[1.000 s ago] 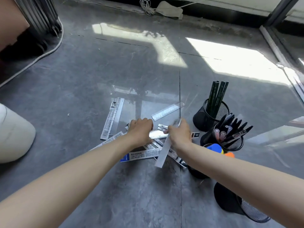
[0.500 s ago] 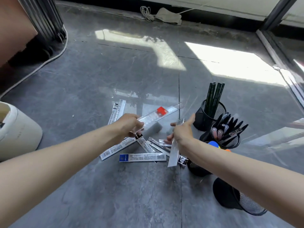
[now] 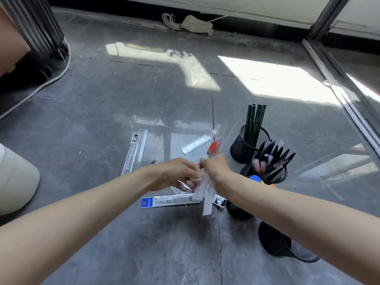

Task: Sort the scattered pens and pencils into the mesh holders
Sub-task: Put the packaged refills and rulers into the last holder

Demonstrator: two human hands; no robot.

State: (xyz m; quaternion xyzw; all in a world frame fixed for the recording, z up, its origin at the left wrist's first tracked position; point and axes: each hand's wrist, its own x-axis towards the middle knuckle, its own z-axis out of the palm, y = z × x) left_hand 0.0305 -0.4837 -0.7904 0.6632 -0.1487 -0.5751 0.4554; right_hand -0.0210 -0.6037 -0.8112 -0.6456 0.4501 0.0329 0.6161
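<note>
My right hand [image 3: 217, 167] grips a bundle of clear ruler packs [image 3: 206, 194], one with a red tag [image 3: 213, 146] sticking up. My left hand [image 3: 174, 173] pinches the same bundle from the left; motion blur hides the fingertips. Four black mesh holders stand to the right. One holds green pencils [image 3: 255, 120], one black pens [image 3: 273, 159], and a third [image 3: 236, 210] is half hidden behind my right forearm. The fourth holder [image 3: 287, 245] lies tilted near me. A clear ruler [image 3: 198, 143], a long pack [image 3: 134, 153] and a blue-labelled pack [image 3: 166, 200] lie on the floor.
The grey tile floor [image 3: 123, 99] is glossy with sun patches. A white rounded object [image 3: 14, 182] sits at the left edge. A white cable [image 3: 51, 79] runs by a dark ribbed unit. A coiled cord and cloth [image 3: 193, 23] lie at the wall. A door track [image 3: 349, 103] runs along the right.
My left hand lifted the red-tagged ruler pack off the floor and brought it right to the bundle in my right hand. Both hands now meet over the pile.
</note>
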